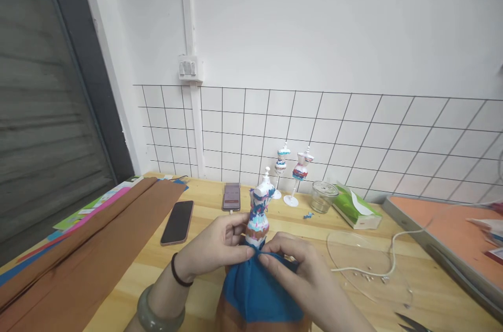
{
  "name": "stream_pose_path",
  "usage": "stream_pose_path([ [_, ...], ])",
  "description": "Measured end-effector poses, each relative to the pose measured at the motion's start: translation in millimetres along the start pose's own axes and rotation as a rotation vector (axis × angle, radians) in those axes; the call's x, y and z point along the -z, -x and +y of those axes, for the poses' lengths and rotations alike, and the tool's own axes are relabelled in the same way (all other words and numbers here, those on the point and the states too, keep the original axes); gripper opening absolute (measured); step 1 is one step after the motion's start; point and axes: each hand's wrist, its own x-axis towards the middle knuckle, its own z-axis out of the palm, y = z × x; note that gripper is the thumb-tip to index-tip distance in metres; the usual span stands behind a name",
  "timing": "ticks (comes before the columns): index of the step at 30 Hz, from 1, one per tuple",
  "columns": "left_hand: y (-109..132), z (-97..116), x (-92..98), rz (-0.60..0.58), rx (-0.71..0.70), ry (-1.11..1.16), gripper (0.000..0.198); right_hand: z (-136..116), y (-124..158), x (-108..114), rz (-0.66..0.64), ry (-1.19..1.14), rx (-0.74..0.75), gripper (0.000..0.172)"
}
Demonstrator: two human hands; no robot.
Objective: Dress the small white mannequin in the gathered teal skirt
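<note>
A small white mannequin bust point(261, 212) wrapped in blue, pink and brown strips stands on the wooden table point(204, 201) in front of me. Blue fabric point(257, 290) is gathered at its waist, with brown fabric under it. My left hand point(216, 244) pinches the blue fabric at the bust's left side; its wrist wears a black band and a green bangle. From the right, my right hand point(301, 264) pinches the top edge of the same fabric. Both hands are closed on it.
Two more small dressed mannequins point(293, 167) stand by the wire grid at the back. Two phones point(177, 222) point(231, 197), a glass jar point(323, 196), a green tissue pack point(356, 209), a clear plastic disc point(365, 264) with a white cord, brown cloth point(78, 253) at left, scissors point(412, 323) at bottom right.
</note>
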Motion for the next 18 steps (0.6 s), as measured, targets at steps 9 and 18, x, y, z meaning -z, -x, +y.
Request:
stream_pose_path([
  [9, 0.4, -0.1, -0.6, -0.009, -0.008, -0.038, 0.034, -0.6, -0.9, 3.6, -0.023, -0.096, -0.072, 0.011],
  [18, -1.1, -2.3, 1.5, -0.044, -0.017, 0.076, 0.05, 2.1, -3.5, 0.9, 0.052, -0.109, -0.142, 0.01],
])
